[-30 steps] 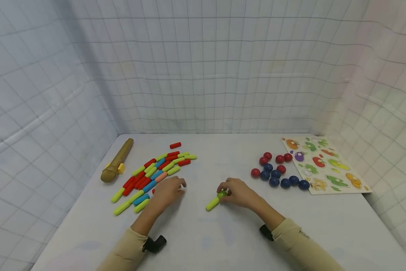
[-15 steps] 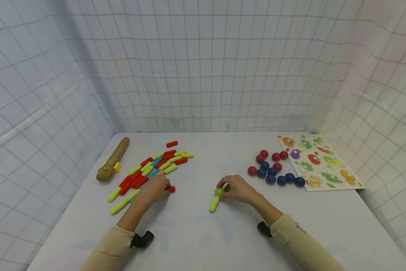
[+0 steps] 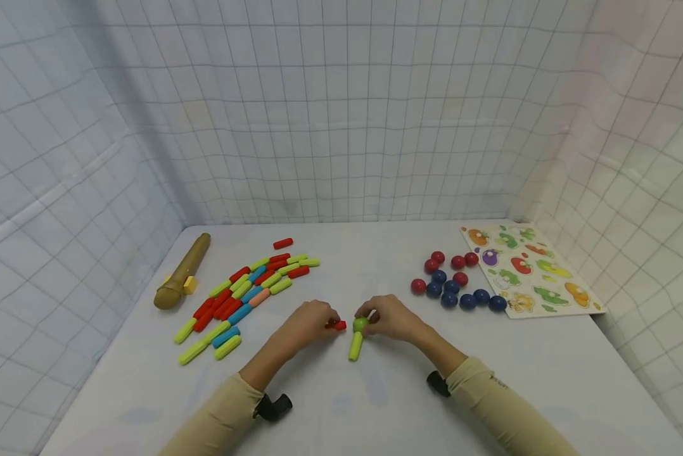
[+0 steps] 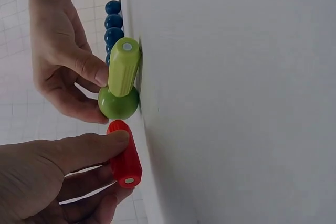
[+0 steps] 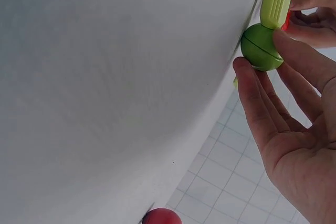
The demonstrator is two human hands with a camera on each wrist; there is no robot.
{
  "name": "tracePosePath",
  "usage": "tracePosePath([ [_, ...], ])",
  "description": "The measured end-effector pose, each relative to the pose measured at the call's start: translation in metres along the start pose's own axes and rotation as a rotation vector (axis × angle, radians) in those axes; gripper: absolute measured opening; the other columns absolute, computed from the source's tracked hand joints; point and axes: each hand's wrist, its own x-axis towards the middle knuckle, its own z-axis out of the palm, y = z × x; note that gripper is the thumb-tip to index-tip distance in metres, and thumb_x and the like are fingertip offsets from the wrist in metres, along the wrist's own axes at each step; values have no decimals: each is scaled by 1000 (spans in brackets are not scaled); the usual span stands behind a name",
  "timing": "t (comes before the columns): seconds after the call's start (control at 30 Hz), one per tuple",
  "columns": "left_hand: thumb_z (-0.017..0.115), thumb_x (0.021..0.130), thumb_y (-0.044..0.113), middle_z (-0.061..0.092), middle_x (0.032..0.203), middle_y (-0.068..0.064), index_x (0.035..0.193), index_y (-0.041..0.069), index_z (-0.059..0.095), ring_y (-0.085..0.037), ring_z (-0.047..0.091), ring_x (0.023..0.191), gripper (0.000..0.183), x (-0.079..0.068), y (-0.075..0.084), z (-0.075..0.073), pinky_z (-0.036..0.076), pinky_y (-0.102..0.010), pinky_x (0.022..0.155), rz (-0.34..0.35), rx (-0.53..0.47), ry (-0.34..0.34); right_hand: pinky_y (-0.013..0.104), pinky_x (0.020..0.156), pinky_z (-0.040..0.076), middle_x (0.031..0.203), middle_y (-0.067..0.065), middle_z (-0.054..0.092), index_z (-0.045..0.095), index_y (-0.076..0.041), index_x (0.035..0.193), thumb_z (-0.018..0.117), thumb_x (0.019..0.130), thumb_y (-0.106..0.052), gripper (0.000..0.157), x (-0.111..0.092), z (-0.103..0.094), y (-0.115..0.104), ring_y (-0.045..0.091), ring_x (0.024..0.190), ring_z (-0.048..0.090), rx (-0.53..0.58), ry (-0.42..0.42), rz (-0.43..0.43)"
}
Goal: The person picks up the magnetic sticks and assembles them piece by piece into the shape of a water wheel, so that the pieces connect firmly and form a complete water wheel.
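Note:
My left hand (image 3: pixel 307 323) pinches a red magnetic rod (image 4: pixel 126 161) between thumb and fingers. The rod's end is right beside a green ball (image 4: pixel 118 103); I cannot tell whether they touch. My right hand (image 3: pixel 395 318) grips that ball with thumb and fingertips, low over the white table (image 3: pixel 341 405). A lime-green magnetic rod (image 3: pixel 355 346) is joined to the ball and points toward the near table edge. In the right wrist view the ball (image 5: pixel 261 46) shows a dark seam, and the red rod is mostly hidden behind the lime one.
Several lime, red, blue and orange rods (image 3: pixel 241 289) lie in rows at the left. Behind them is a brown club-shaped object (image 3: pixel 183 272) with yellow blocks. At the right are several red balls (image 3: pixel 418 286), blue balls (image 3: pixel 467 302) and a vegetable picture board (image 3: pixel 538 275).
My left hand has picked up the red rod beside the rows and carried it right to the green ball. The lime rod has swung to point nearly straight toward the near edge.

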Motion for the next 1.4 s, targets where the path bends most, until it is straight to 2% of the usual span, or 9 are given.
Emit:
tracePosePath([
  [0.17, 76, 84, 19, 65, 76, 3, 95, 9, 77, -9, 47, 65, 14, -1, 2, 1, 44, -22, 63, 63, 8, 42, 27, 75, 57, 105, 3, 72, 73, -10, 109, 77, 81, -10, 28, 2, 3, -2, 15, 89, 67, 7, 5, -25],
  [0.43, 75, 85, 17, 65, 73, 2, 90, 8, 76, -9, 49, 65, 11, -2, 6, 2, 44, -22, 63, 67, -9, 63, 27, 76, 57, 105, 3, 71, 72, -10, 109, 77, 82, -14, 28, 2, 3, -3, 17, 92, 68, -3, 18, -42],
  [0.57, 74, 86, 25, 70, 83, 2, 99, 9, 76, -10, 55, 73, 21, -14, -1, 7, 50, -27, 71, 14, -75, 4, 24, 73, 54, 100, 0, 70, 73, -14, 106, 76, 84, -25, 25, 0, 8, -4, 13, 88, 66, -17, 17, -24],
  [0.7, 73, 86, 28, 69, 85, 5, 97, 12, 75, -9, 57, 78, 19, -45, -28, 6, 52, -31, 76, -79, -131, -23, 23, 70, 52, 96, 0, 69, 75, -16, 105, 75, 85, -26, 22, -3, 11, -6, 12, 84, 63, -36, 14, -2],
  [0.8, 74, 86, 21, 64, 81, 4, 90, 14, 72, -11, 55, 76, 9, -73, -55, -7, 51, -31, 71, -193, -68, 32, 25, 70, 53, 97, 1, 68, 73, -15, 108, 75, 84, -23, 25, -5, 10, -6, 13, 85, 63, -28, 30, 26],
  [0.9, 76, 82, 14, 59, 81, -2, 89, 11, 67, -16, 53, 73, 11, -98, -82, -24, 50, -33, 66, -311, 31, 73, 27, 72, 55, 98, 2, 68, 69, -13, 110, 77, 83, -22, 29, -5, 7, -5, 14, 87, 64, -14, 47, 65],
  [1.03, 83, 75, 15, 59, 86, -6, 92, 8, 63, -20, 53, 77, 26, -122, -106, -41, 51, -38, 67, -387, 45, 28, 27, 73, 56, 99, 1, 68, 68, -12, 106, 78, 82, -24, 28, -4, 4, -5, 14, 88, 65, -1, 52, 106],
  [1.17, 86, 71, 20, 61, 86, -4, 92, 7, 64, -19, 52, 79, 33, -127, -113, -48, 51, -39, 69, -407, -1, -32, 28, 72, 56, 97, 1, 68, 71, -11, 104, 78, 82, -23, 26, -3, 2, -5, 14, 87, 65, 2, 53, 110],
  [1.4, 80, 79, 15, 62, 77, -1, 89, 5, 70, -16, 51, 70, 17, -117, -94, -42, 48, -32, 65, -385, -12, -14, 27, 72, 55, 96, 1, 69, 73, -13, 106, 78, 81, -21, 27, -4, 2, -3, 15, 88, 65, 10, 35, 107],
])
